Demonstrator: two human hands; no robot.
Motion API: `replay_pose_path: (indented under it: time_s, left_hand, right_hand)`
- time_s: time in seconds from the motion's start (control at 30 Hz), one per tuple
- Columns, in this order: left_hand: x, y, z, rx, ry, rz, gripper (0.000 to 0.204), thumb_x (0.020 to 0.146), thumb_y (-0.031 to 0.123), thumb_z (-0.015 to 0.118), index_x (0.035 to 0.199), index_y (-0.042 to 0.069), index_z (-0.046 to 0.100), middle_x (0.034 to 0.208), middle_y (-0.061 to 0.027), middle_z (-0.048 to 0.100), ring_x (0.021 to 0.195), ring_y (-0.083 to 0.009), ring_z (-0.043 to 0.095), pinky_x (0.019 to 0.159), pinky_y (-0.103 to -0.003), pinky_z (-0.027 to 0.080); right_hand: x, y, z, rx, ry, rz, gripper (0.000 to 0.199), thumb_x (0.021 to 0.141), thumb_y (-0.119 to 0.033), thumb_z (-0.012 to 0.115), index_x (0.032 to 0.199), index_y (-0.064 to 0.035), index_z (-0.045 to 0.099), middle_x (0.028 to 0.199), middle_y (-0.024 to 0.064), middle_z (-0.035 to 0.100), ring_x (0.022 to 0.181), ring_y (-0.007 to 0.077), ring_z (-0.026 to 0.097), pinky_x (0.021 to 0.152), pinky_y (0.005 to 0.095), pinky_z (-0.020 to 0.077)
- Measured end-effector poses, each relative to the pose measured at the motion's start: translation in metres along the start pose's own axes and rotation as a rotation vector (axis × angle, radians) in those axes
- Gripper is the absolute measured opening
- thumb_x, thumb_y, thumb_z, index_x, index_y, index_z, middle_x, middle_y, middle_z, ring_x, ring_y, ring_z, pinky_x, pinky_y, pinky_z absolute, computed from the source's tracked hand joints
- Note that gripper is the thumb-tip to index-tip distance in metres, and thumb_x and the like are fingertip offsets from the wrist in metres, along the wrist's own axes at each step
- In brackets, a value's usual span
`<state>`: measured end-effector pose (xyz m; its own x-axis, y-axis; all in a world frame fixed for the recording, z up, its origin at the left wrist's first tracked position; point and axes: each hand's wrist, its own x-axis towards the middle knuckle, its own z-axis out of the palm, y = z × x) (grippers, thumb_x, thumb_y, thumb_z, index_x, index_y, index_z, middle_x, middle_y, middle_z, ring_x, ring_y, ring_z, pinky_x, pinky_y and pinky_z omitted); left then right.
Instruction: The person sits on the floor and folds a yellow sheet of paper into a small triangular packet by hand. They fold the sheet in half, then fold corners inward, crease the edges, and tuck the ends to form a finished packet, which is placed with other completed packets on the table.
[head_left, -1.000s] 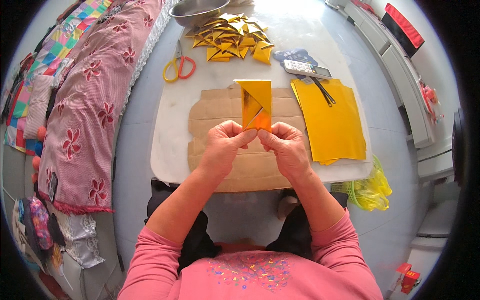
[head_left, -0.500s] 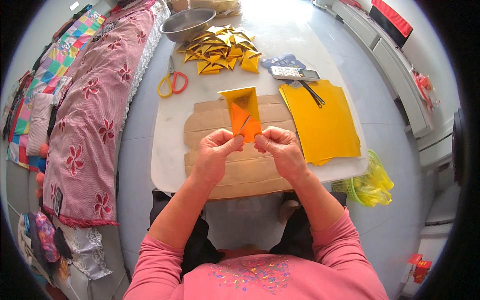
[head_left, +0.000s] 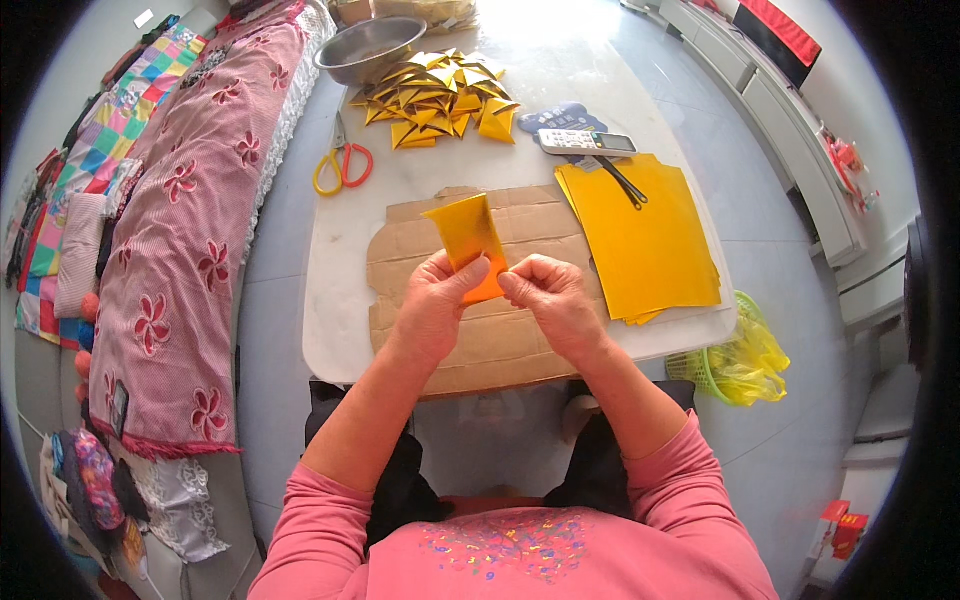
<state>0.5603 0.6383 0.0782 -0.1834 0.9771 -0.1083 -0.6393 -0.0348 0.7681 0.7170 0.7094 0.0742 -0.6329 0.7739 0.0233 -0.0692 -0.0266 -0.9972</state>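
Note:
A folded piece of gold foil paper (head_left: 468, 232) is held up above a flattened cardboard sheet (head_left: 540, 345). My left hand (head_left: 440, 295) is closed on its lower left part, the thumb lying across its face. At the lower right corner, my right hand (head_left: 552, 298) pinches the same paper between thumb and fingertips. The paper's upper end leans to the left and stands free of the hands. Right of the cardboard lies a stack of flat gold paper sheets (head_left: 650, 240). Beyond, a heap of folded gold paper pieces (head_left: 440, 100) rests on the white table (head_left: 330, 280).
Scissors (head_left: 343, 168) with red and yellow handles lie at the left. A metal bowl (head_left: 370, 50) stands behind the heap. A white remote control (head_left: 587, 142) and a black-handled tool (head_left: 622, 184) lie by the stack. A green basket (head_left: 697, 372) with a yellow bag stands beside the table.
The folded paper has tilted left and come slightly lower, and its diagonal seam no longer shows. My left thumb has moved further onto its face; my right hand still pinches the corner.

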Motion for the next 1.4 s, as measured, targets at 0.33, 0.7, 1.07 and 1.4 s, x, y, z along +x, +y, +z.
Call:
replay_pose_path:
  time_s: [0.33,0.7,1.07,1.4]
  left_hand:
    - [0.008,-0.001,-0.011,-0.017,0.114,0.019,0.015,0.087,0.007,0.068,0.101,0.002,0.064,0.099,-0.0045,0.065,0.09,-0.0135,0.062,0.082,-0.03,0.049]
    - [0.003,-0.005,-0.01,0.121,0.023,-0.068,0.019,0.085,0.008,0.07,0.103,0.002,0.065,0.097,-0.0052,0.067,0.088,-0.015,0.063,0.08,-0.03,0.051]
    - [0.001,-0.003,-0.009,0.269,-0.043,-0.223,0.025,0.082,0.007,0.073,0.105,0.003,0.064,0.096,-0.0033,0.066,0.085,-0.0134,0.063,0.079,-0.03,0.053]
    - [-0.001,-0.003,0.001,0.177,-0.048,-0.241,0.024,0.082,0.008,0.074,0.104,0.003,0.064,0.094,-0.0043,0.065,0.087,-0.0137,0.063,0.078,-0.031,0.052]
  right_hand:
    - [-0.003,-0.005,0.007,-0.074,-0.037,0.031,0.018,0.092,-0.019,0.066,0.086,-0.0014,0.065,0.073,-0.0024,0.058,0.068,0.0045,0.05,0.062,0.021,0.0436]
    - [0.005,-0.001,0.002,-0.203,0.035,-0.146,0.022,0.091,-0.022,0.068,0.09,-0.0005,0.063,0.078,-0.0014,0.06,0.07,0.005,0.051,0.061,0.0204,0.0432]
    - [0.018,-0.008,-0.008,-0.001,-0.002,-0.154,0.029,0.09,-0.026,0.067,0.091,0.0037,0.065,0.077,0.0034,0.064,0.073,0.0077,0.056,0.065,0.0242,0.0477]
    - [0.021,-0.01,-0.009,-0.282,0.078,-0.141,0.032,0.088,-0.03,0.07,0.075,-0.0019,0.063,0.065,-0.0008,0.054,0.062,0.0038,0.046,0.05,0.0209,0.0398]
